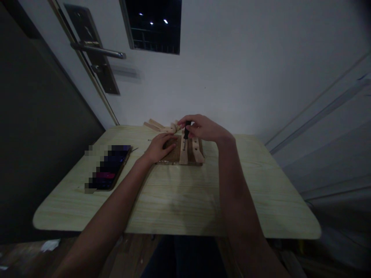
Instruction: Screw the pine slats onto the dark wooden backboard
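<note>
My right hand [199, 126] grips the black handle of a screwdriver [187, 130] from above. The shaft points down to a screw on a pale wooden strip [184, 156]. That strip lies across a brown board [174, 156]. Beside it on the right sits a second pale wooden piece with holes [198, 153]. My left hand [161, 146] lies on the board's left part, fingers stretched out and spread, holding nothing. Just behind the board, more pale wooden pieces [158, 125] lie in a loose group, partly hidden by my right hand.
A phone [113, 166] lies at the left of the light wooden table [179, 200], with a small thin metal item [134, 149] near its far corner. A white door with a metal handle [101, 51] and a dark window [156, 27] stands right behind the table.
</note>
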Available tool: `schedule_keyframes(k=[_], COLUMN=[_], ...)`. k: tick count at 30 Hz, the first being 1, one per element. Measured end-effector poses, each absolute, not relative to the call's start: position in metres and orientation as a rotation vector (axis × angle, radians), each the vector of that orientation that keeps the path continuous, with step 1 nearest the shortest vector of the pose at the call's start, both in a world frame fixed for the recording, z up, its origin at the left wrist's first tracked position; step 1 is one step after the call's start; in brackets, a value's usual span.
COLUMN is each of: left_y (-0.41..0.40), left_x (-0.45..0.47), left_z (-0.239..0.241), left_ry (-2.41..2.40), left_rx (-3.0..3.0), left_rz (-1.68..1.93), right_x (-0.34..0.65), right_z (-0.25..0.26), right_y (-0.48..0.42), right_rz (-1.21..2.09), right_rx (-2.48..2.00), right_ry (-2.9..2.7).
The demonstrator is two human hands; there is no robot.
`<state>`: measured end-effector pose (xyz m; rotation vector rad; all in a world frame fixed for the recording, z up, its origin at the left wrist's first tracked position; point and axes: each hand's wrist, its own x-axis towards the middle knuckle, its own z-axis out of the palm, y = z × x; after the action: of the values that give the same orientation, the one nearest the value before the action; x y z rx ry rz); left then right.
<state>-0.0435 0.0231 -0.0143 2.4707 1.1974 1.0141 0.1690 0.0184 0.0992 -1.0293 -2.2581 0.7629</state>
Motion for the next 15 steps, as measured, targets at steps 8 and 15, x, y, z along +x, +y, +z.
schedule_keyframes(k=[8,15], left_y=[0.020,0.022], left_x=[-0.043,-0.043], left_z=[-0.011,-0.013], left_ry=[1.203,1.205], left_rx=[2.464,2.479], left_rz=[1.011,0.998], right_x=[0.169,0.166], right_z=[0.112,0.111], right_y=[0.006,0.007], right_rz=[0.561,0.337], right_rx=[-1.060,-1.122], right_ry=[-2.234,-2.202])
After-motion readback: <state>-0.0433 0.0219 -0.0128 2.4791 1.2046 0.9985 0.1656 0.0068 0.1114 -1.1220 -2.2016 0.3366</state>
